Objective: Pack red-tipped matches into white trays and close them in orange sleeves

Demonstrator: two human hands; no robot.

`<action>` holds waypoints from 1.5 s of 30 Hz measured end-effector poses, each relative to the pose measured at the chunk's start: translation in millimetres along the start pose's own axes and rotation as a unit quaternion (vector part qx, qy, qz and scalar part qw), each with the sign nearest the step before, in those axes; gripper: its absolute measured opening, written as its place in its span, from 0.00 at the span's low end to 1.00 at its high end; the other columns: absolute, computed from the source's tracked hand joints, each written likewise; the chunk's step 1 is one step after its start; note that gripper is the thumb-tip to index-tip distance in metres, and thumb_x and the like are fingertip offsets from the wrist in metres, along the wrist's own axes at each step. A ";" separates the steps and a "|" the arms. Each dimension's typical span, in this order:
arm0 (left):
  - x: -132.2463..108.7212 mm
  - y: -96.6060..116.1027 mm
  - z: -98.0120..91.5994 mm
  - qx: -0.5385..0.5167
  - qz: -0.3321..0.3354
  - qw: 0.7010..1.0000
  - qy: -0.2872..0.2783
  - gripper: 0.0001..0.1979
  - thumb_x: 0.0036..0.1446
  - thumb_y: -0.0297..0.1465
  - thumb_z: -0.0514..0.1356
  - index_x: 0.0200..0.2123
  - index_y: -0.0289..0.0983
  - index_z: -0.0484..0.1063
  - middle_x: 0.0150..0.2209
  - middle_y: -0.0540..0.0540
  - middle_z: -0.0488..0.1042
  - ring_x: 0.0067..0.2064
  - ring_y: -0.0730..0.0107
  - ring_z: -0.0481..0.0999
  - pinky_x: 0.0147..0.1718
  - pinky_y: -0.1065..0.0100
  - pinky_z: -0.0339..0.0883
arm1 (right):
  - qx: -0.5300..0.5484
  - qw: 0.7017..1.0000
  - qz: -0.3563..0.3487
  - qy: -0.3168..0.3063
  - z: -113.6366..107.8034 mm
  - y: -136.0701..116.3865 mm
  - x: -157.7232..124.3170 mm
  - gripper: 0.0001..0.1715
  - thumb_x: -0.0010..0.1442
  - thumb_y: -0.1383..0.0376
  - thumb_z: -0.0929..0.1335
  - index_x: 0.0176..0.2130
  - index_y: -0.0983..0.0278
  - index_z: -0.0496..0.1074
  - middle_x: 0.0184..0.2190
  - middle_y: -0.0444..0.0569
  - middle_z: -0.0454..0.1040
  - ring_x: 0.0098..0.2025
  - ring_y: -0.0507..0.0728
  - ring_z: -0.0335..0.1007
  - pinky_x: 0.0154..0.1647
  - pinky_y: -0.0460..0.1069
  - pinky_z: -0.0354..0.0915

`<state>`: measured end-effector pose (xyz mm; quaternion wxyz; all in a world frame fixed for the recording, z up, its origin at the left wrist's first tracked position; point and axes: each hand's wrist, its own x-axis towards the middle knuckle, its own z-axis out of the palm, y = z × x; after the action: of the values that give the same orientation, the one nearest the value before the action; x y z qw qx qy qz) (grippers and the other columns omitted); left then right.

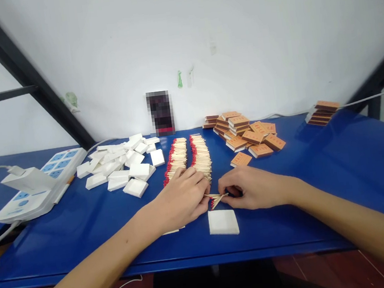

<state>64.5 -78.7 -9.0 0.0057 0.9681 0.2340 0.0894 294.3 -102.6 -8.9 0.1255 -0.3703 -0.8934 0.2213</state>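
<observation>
Between my hands is a small bunch of red-tipped matches [215, 201], some lying at crossed angles. My right hand [252, 187] pinches their plain ends between thumb and fingertips. At the other end, my left hand [184, 196] has its fingers curled and closed on the matches; the thumb is partly hidden. Just below them on the blue table lies a white matchbox tray [223, 222]. Beyond my left hand, two long rows of matches, a left row [177, 157] and a right row [200, 157], run toward the wall with red heads to the left.
White trays [134, 157] lie heaped at the left. Orange matchbox sleeves [257, 136] are piled right of the rows, with a small stack [323, 113] farther right. A power strip [41, 189] with cables borders the left side. A pixelated dark object [160, 113] leans on the wall.
</observation>
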 end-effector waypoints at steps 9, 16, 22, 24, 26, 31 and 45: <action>-0.5 -3.3 -3.2 -0.003 -0.007 1.000 -0.009 0.08 0.66 0.30 0.56 0.37 0.36 0.75 0.39 0.45 0.72 0.43 0.61 0.67 0.46 0.60 0.58 | -0.006 1.000 -0.015 -0.009 -7.2 2.7 -3.5 0.08 0.62 0.72 0.65 0.30 0.64 0.66 0.24 0.39 0.65 0.25 0.48 0.58 0.28 0.45 0.53; -2.0 -4.2 -1.7 0.017 0.009 1.000 -0.004 0.09 0.68 0.31 0.55 0.38 0.36 0.74 0.41 0.44 0.72 0.44 0.60 0.66 0.46 0.59 0.58 | 0.076 0.997 -0.028 -0.007 -9.0 -7.5 -7.0 0.06 0.59 0.71 0.67 0.29 0.64 0.68 0.24 0.40 0.68 0.25 0.48 0.62 0.27 0.44 0.57; -0.8 -5.1 1.1 0.015 0.016 1.000 -0.005 0.09 0.68 0.31 0.54 0.39 0.35 0.73 0.39 0.45 0.72 0.42 0.62 0.67 0.46 0.60 0.58 | 0.064 0.996 -0.051 -0.025 5.2 -22.4 -6.6 0.04 0.53 0.69 0.69 0.28 0.64 0.69 0.23 0.39 0.69 0.24 0.48 0.61 0.28 0.44 0.58; -0.2 -4.8 1.1 0.004 0.012 1.000 -0.010 0.09 0.69 0.30 0.54 0.39 0.35 0.73 0.39 0.45 0.72 0.42 0.62 0.67 0.47 0.60 0.58 | 0.042 0.997 -0.055 -0.015 9.8 -22.4 -5.9 0.03 0.51 0.69 0.70 0.27 0.64 0.70 0.22 0.39 0.68 0.24 0.48 0.60 0.28 0.45 0.57; 0.1 -4.5 0.9 -0.001 0.010 1.000 -0.011 0.09 0.69 0.30 0.54 0.39 0.35 0.73 0.39 0.46 0.72 0.43 0.62 0.67 0.47 0.60 0.57 | 0.035 0.997 -0.062 -0.006 12.1 -20.9 -5.5 0.03 0.50 0.69 0.70 0.27 0.64 0.70 0.23 0.39 0.69 0.25 0.48 0.61 0.29 0.45 0.57; 0.1 -5.7 1.6 -0.008 0.013 1.000 -0.008 0.09 0.68 0.30 0.54 0.39 0.36 0.73 0.38 0.45 0.72 0.43 0.61 0.67 0.47 0.59 0.57 | 0.027 0.997 -0.071 -0.001 11.7 -19.1 -5.8 0.04 0.49 0.67 0.72 0.27 0.64 0.72 0.25 0.40 0.70 0.26 0.48 0.61 0.28 0.45 0.55; 0.2 -7.4 3.9 -0.009 0.019 1.000 -0.003 0.08 0.68 0.31 0.56 0.37 0.36 0.73 0.36 0.46 0.72 0.41 0.62 0.67 0.45 0.61 0.57 | 0.086 0.991 -0.101 0.013 12.9 -24.8 -4.5 0.08 0.60 0.65 0.71 0.41 0.63 0.79 0.35 0.45 0.79 0.35 0.51 0.73 0.37 0.45 0.63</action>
<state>62.0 -71.8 -13.2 0.0132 0.9726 0.2148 0.0883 277.4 -125.2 -8.3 0.1902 -0.2692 -0.9021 0.2785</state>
